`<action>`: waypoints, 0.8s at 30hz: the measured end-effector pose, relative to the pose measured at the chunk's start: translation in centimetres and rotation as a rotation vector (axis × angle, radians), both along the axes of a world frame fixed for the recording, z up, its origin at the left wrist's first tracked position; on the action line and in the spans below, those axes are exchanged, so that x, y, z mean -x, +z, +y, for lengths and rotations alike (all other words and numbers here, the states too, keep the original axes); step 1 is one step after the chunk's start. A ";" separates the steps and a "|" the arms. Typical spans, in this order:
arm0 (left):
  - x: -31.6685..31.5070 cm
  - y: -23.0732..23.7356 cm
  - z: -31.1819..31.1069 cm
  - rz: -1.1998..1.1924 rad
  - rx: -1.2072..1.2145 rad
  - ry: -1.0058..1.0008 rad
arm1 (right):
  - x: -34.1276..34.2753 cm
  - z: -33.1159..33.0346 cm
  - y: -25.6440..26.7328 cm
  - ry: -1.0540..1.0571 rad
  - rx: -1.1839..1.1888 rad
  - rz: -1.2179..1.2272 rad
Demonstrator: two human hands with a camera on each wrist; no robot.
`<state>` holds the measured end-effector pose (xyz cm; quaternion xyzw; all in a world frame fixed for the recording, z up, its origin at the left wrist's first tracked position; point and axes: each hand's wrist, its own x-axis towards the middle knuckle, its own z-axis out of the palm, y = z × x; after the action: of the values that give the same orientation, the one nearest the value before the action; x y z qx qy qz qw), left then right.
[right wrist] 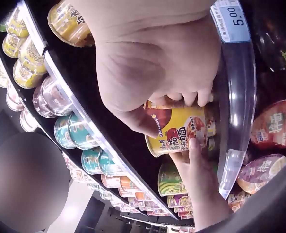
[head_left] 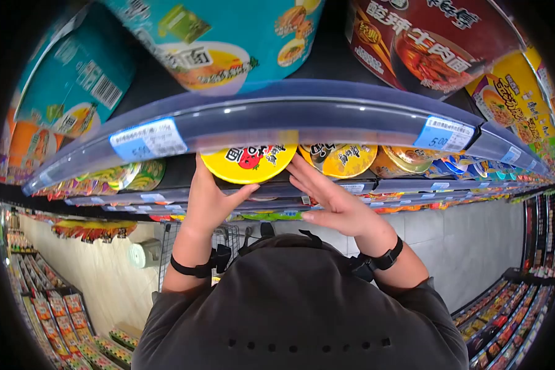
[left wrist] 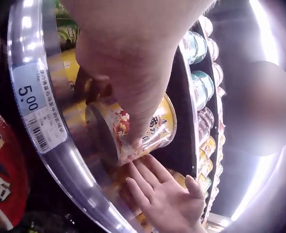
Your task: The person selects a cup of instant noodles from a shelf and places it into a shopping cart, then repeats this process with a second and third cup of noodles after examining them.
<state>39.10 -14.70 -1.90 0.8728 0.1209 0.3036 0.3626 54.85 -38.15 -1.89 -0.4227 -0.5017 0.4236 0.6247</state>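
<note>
A yellow instant noodle cup point(head_left: 248, 165) with a tomato printed on its lid sits at the front of the shelf, partly under the clear edge of the shelf above. My left hand point(head_left: 206, 200) grips its left side, thumb toward the front; in the right wrist view that thumb lies along the printed wall of the cup point(right wrist: 174, 133). My right hand point(head_left: 342, 208) is at the cup's right side with fingers extended and thumb held apart. From the left wrist view, the right hand's straight fingers point(left wrist: 145, 180) reach the cup's side.
Another yellow noodle cup point(head_left: 342, 161) stands right beside it, and green cups point(head_left: 143, 175) are to the left. The upper shelf's price rail point(head_left: 302, 117) juts out above the hands, with large teal point(head_left: 228, 37) and dark red point(head_left: 431, 43) noodle tubs over it. A shopping cart point(head_left: 228, 237) stands below.
</note>
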 end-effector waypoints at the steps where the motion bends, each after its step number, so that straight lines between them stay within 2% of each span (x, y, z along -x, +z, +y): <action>1: -0.3 0.0 0.6 0.076 0.002 0.001 | -0.1 0.1 -0.3 -0.020 -0.006 -0.021; 3: -0.6 -0.3 1.3 0.231 0.005 0.007 | -0.1 0.2 -0.6 -0.058 -0.029 -0.041; 4: -1.1 2.2 0.1 0.188 0.048 -0.008 | -0.1 0.1 -0.8 -0.061 -0.016 -0.048; 11: -0.7 0.3 1.1 0.247 0.032 -0.063 | 0.1 -0.1 -1.5 -0.077 0.033 -0.067; 13: -0.3 -0.1 1.1 0.237 -0.116 -0.012 | 0.2 -0.1 -0.9 -0.074 0.050 -0.038; 17: 0.0 0.0 0.3 0.247 -0.130 0.007 | 0.1 -0.9 -0.4 -0.029 0.096 -0.037; 19: 0.2 -0.5 -0.2 0.186 -0.212 0.035 | 0.4 -1.8 -0.1 -0.015 0.114 -0.046; 24: 2.0 -1.1 -3.1 0.147 -0.294 0.194 | 1.1 -5.6 0.0 0.059 0.142 0.048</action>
<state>37.05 -17.85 -2.95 0.9206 0.1849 0.2867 0.1902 53.78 -43.77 -1.85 -0.4408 -0.4676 0.4864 0.5920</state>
